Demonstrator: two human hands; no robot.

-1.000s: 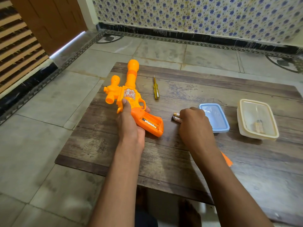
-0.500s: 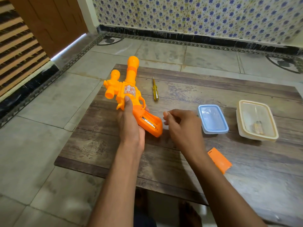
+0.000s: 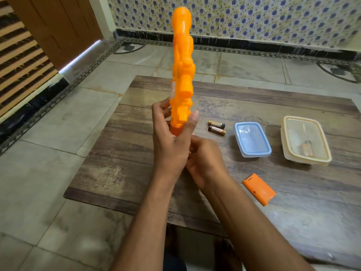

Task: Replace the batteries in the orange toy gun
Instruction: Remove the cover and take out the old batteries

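Observation:
My left hand (image 3: 170,137) grips the orange toy gun (image 3: 182,67) around its body and holds it upright above the wooden table (image 3: 136,153), barrel pointing up. My right hand (image 3: 205,163) sits just below and to the right of the left, fingers curled in at the gun's grip, which the left hand hides. Two batteries (image 3: 216,127) lie side by side on the table right of the gun. The orange battery cover (image 3: 258,189) lies near my right forearm.
A blue plastic container (image 3: 252,139) stands right of the batteries. A cream container (image 3: 305,141) farther right holds a battery-like item. The low table stands on a tiled floor, with a patterned wall behind and a wooden door at the back left.
The gun went from lying flat on the table to held upright. My right hand left two batteries on the table and moved to the gun's grip.

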